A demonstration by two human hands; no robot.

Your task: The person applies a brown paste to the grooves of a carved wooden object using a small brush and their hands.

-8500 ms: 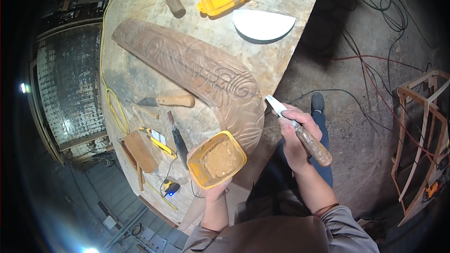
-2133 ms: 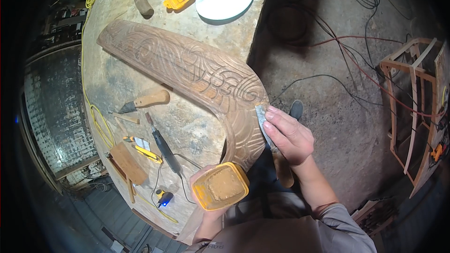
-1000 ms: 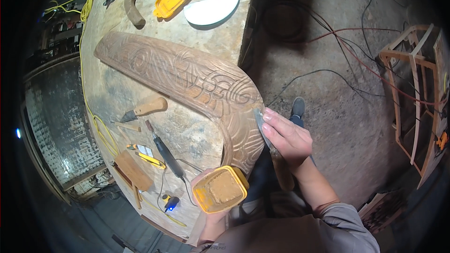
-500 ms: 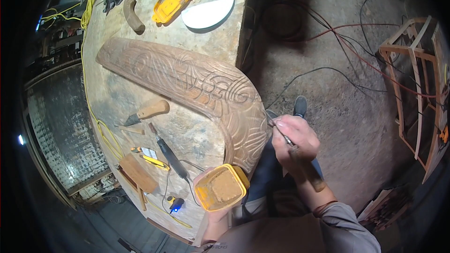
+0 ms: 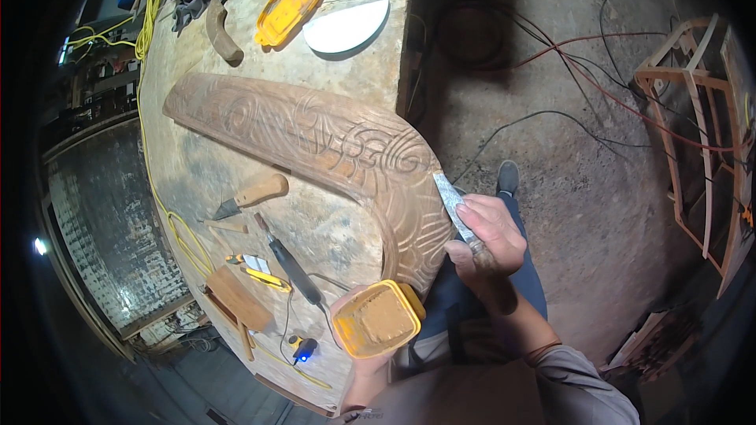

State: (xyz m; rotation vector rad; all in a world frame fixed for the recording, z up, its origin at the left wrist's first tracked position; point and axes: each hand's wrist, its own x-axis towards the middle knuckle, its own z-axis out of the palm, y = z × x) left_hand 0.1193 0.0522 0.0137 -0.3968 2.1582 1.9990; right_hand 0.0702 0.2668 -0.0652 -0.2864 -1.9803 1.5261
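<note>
A curved brown wooden piece carved with swirling grooves lies on the pale workbench. My left hand grips a square yellow tub at the bench's near edge, with tan paste inside. Closed around a putty knife, my right hand is to the right of the carving's bend. The putty knife has a flat, greyish blade, whose tip meets the carving's outer edge; whether it presses there I cannot tell.
Left of the tub lie a soldering-iron-like tool, a yellow utility knife, a wooden block and a wooden-handled scraper. Farther back are a yellow lid and a white half-disc. Cables cross the floor near a wooden frame.
The putty knife has turned so its flat blade faces up, and its tip has moved up along the carving's edge. The tub stays in my left hand.
</note>
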